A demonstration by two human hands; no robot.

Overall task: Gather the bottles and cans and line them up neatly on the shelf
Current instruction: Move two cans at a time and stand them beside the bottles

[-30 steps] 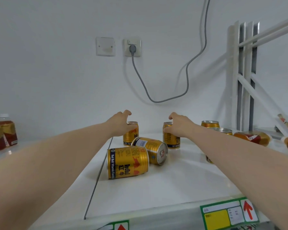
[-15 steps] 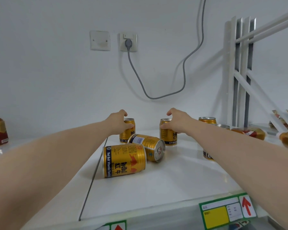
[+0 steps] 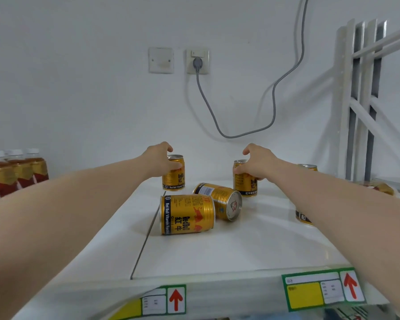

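Observation:
Gold Red Bull cans sit on a white shelf (image 3: 240, 250). My left hand (image 3: 158, 161) wraps an upright can (image 3: 174, 177) near the back wall. An upright can to the right (image 3: 246, 183) is held by my right hand (image 3: 258, 163). Between them and nearer me, two cans lie on their sides: the front one (image 3: 187, 214) sideways, the other (image 3: 219, 203) with its end towards me. Behind my right forearm stands another upright can (image 3: 307, 167), and a further can (image 3: 303, 218) shows only partly under the arm.
Three tea bottles (image 3: 16, 174) with white caps stand at the far left. A bottle lying down (image 3: 379, 187) is at the far right by a white shelf frame (image 3: 360, 100). A grey cable (image 3: 240, 116) hangs from a wall socket. Price labels (image 3: 321, 289) line the shelf's front edge.
Both hands have closed around their upright cans, and the two cans now stand further apart. The camera view has shifted, bringing the bottles at the left into sight.

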